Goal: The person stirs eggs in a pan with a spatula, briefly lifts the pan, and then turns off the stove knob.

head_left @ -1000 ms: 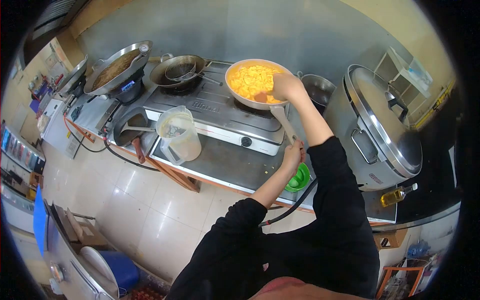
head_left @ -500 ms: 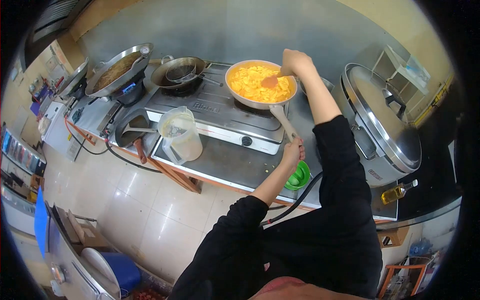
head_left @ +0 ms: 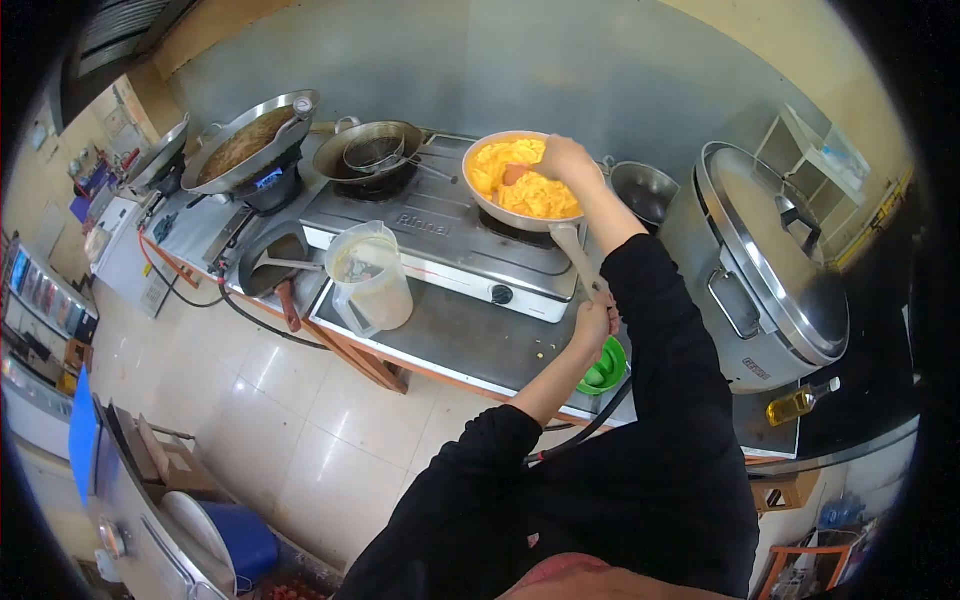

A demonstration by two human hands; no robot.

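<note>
A light-coloured frying pan (head_left: 494,213) sits on the right burner of the gas stove, with soft yellow scrambled eggs (head_left: 545,198) in it. My left hand (head_left: 594,318) is closed round the pan's pale handle (head_left: 573,252). Above the pan's right side, my right hand (head_left: 567,162) grips a spatula whose brown head (head_left: 515,174) is in the eggs; its handle is mostly hidden by the hand. Just below my left hand stands a green bowl (head_left: 606,368) with something green in it.
A wok (head_left: 335,165) with a strainer (head_left: 374,153) rests on the left burner. A plastic jug (head_left: 375,285) stands before the stove (head_left: 440,255). Rightward are a dark pan (head_left: 645,192), a large lidded cooker (head_left: 735,320) and an oil bottle (head_left: 795,405). A black hose crosses near the counter's front edge.
My right hand has drawn the spatula leftward across the pan, bunching the eggs into folds. My left hand keeps its hold on the handle. The whole view has shifted slightly.
</note>
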